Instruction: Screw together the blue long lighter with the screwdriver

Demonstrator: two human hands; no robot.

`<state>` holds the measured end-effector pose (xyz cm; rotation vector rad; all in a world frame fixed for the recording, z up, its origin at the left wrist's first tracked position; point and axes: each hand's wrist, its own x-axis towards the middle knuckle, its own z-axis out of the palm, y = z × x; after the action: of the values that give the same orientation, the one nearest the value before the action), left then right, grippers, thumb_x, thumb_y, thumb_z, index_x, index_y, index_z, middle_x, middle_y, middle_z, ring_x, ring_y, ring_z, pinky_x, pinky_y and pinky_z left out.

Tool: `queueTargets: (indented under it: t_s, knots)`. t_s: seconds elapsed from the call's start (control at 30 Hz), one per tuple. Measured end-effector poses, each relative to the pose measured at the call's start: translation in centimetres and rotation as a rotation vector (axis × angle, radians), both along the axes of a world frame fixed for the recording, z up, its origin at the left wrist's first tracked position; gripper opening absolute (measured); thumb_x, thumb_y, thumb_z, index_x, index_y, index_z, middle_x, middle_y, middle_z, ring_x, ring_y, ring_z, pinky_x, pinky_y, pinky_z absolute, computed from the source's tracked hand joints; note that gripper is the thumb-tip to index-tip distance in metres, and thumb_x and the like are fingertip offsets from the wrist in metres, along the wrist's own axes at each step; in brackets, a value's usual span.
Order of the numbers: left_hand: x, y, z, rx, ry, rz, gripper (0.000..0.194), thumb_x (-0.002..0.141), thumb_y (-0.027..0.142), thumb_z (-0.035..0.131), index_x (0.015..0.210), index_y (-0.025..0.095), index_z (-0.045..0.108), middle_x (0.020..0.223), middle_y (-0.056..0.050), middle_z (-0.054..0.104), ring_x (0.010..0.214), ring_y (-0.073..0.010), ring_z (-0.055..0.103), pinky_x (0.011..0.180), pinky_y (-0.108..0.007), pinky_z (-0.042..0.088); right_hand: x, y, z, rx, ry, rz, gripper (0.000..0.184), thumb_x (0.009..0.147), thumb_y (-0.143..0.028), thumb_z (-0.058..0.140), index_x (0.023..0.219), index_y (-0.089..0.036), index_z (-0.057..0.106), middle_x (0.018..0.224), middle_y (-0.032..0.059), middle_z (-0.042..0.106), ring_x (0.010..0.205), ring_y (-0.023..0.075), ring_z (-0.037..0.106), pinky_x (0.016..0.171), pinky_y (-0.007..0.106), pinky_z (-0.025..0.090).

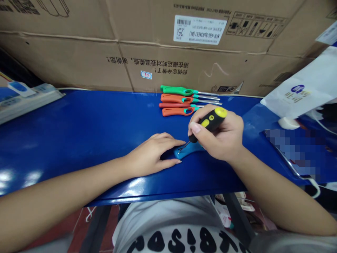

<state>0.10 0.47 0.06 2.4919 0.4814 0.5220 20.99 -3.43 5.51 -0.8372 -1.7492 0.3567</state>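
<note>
Left hand (154, 154) lies flat near the table's (79, 133) front edge, fingers spread, fingertips touching a blue lighter (188, 150). Right hand (221, 138) is closed around a black-and-yellow screwdriver (207, 123), tip on the lighter's end. Farther back, four lighters (181, 100), green and orange, lie side by side near the rear edge, before cardboard boxes (163, 45).

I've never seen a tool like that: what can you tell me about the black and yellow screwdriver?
The screwdriver has a stubby black handle with a yellow end cap and yellow patch, plastic by its look, and a thin metal shaft. The right hand holds it tilted, tip down-left, on a blue piece lying on the blue table.
</note>
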Motion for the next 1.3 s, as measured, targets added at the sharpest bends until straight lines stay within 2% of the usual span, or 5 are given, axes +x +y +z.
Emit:
queueTargets:
  t_s: [0.47,0.67,0.9,1.17,1.3]
  knots:
    - [-0.1,0.2,-0.3,0.023,-0.001,0.000,0.045,0.095,0.038,0.069,0.136,0.020,0.060,0.128,-0.011,0.070,0.122,-0.0280,0.062,0.107,-0.046,0.047,-0.6,-0.1,-0.4,-0.038,-0.032,-0.062,0.014,0.087,-0.028,0.072,0.080,-0.018,0.064,0.067,-0.0025,0.066,0.058,0.0094,0.062,0.053,0.021,0.049]
    - [-0.1,0.2,-0.6,0.066,-0.028,0.010,0.045,0.095,0.039,0.069,0.135,0.019,0.061,0.126,-0.011,0.071,0.120,-0.0276,0.063,0.104,-0.045,0.050,-0.2,0.4,-1.4,0.017,0.051,0.085,0.064,0.084,-0.022,0.079,0.141,-0.029,0.051,0.148,0.0053,0.056,0.074,0.0081,0.067,0.062,0.022,0.060]
    - [0.0,0.2,-0.3,0.030,-0.020,0.000,0.041,0.095,0.037,0.070,0.132,0.019,0.063,0.120,-0.010,0.073,0.113,-0.0257,0.065,0.101,-0.044,0.051,0.7,0.0,-0.6,-0.130,-0.053,0.213,0.048,0.093,-0.015,0.056,0.141,-0.023,0.050,0.129,0.0064,0.064,0.094,0.0145,0.070,0.060,0.023,0.061]
    - [0.0,0.2,-0.6,0.079,-0.066,0.008,0.039,0.093,0.036,0.072,0.128,0.020,0.065,0.114,-0.009,0.074,0.107,-0.0252,0.066,0.097,-0.041,0.052,0.7,0.2,-0.9,0.349,-0.242,-0.059,0.051,0.081,-0.029,0.083,0.127,-0.026,0.061,0.118,0.0019,0.076,0.079,0.0157,0.073,0.058,0.028,0.061]
    - [0.0,0.2,-0.3,0.052,-0.032,0.005,0.040,0.094,0.035,0.072,0.129,0.020,0.065,0.120,-0.009,0.073,0.112,-0.0256,0.065,0.099,-0.042,0.051,0.6,0.0,-0.7,0.106,-0.165,0.104,0.046,0.095,-0.016,0.055,0.141,-0.023,0.052,0.141,0.0060,0.063,0.095,0.0156,0.073,0.062,0.027,0.063]
